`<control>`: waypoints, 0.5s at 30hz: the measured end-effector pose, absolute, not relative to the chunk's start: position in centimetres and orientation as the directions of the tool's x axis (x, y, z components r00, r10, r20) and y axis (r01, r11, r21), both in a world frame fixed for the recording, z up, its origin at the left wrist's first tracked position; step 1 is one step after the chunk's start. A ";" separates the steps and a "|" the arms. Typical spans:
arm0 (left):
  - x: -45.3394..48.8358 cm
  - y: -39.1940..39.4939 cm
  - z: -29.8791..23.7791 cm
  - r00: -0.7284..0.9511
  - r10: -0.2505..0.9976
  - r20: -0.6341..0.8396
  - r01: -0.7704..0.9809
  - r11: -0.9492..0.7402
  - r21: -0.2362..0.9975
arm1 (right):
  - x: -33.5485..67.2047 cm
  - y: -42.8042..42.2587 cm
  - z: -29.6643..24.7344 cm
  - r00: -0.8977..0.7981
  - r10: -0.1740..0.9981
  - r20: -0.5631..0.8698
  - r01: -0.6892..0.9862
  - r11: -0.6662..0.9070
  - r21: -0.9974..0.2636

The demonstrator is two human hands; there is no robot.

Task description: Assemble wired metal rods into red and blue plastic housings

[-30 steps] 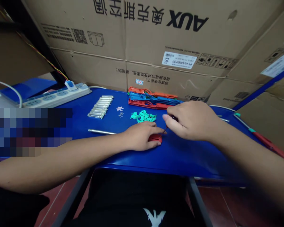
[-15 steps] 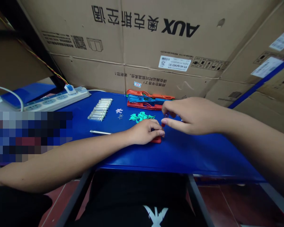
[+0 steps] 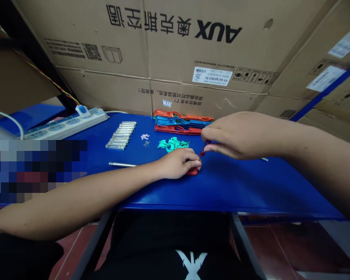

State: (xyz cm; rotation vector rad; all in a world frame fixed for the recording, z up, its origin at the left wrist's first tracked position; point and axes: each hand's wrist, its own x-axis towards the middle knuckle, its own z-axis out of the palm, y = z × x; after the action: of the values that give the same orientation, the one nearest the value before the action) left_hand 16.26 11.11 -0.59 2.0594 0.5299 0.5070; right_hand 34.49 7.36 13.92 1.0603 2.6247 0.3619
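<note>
My left hand [image 3: 182, 163] is closed on a red plastic piece [image 3: 193, 172] lying on the blue table; the fingers hide most of it. Just to the right, my right hand [image 3: 227, 136] pinches a small screwdriver [image 3: 203, 152] with a red and purple handle. Its thin shaft slants down to the left fingertips, where the tip is hidden. Beyond my left hand lies a heap of green plastic pieces [image 3: 174, 144]. Small screws [image 3: 146, 144] and tiny pale pieces [image 3: 145, 136] lie left of that heap.
Orange, blue and red plastic frames [image 3: 177, 121] lie against the cardboard [image 3: 175, 54] at the back. A row of clear tubes [image 3: 121, 135] and a metal rod [image 3: 121, 165] are on the left. A power strip [image 3: 67, 124] with cables lies farther left.
My right hand has turned and risen slightly with the screwdriver, whose shaft now shows at the left fingertips. My left hand keeps its hold on the red piece. The view has shifted a little.
</note>
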 end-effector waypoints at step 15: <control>16.3 11.4 -0.9 0.830 0.545 0.117 0.197 -0.482 0.854 | 34.2 7.4 13.5 -0.641 0.763 -0.086 0.649 0.598 0.469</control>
State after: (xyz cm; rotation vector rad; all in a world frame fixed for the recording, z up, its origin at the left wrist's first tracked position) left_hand 16.25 11.38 -0.86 2.0682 0.5438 0.4681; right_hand 34.18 7.41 13.47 1.1553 2.5504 0.5845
